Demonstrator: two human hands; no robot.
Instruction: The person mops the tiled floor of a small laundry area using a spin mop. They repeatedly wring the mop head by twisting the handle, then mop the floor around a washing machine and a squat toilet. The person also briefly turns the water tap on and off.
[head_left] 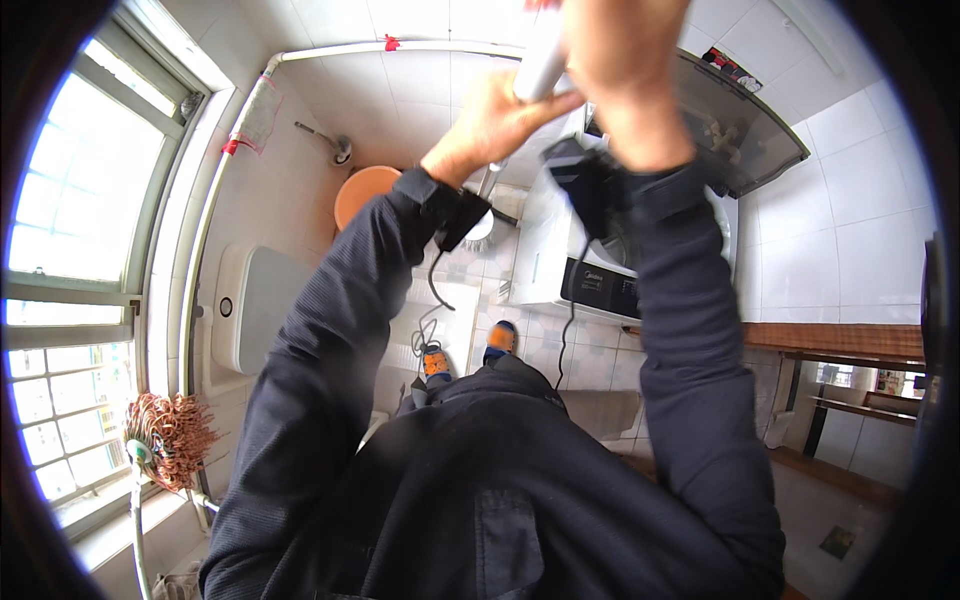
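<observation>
Both hands, left (487,125) & right (622,75), clenched round smooth white cylindrical tube (541,62), raised overhead.

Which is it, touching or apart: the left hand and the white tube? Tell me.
Touching. The head view shows the left hand with its fingers against the white tube, which the right hand also grips.

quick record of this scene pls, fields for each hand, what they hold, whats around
place: small tiled bathroom or laundry nook
left hand: raised, wrapped around the lower part of a white tube
right hand: raised above it, closed over the tube's upper part
below hands: white washing machine with its tinted lid open
left side: window, orange basin, mop head
feet: orange and blue shoes
</observation>
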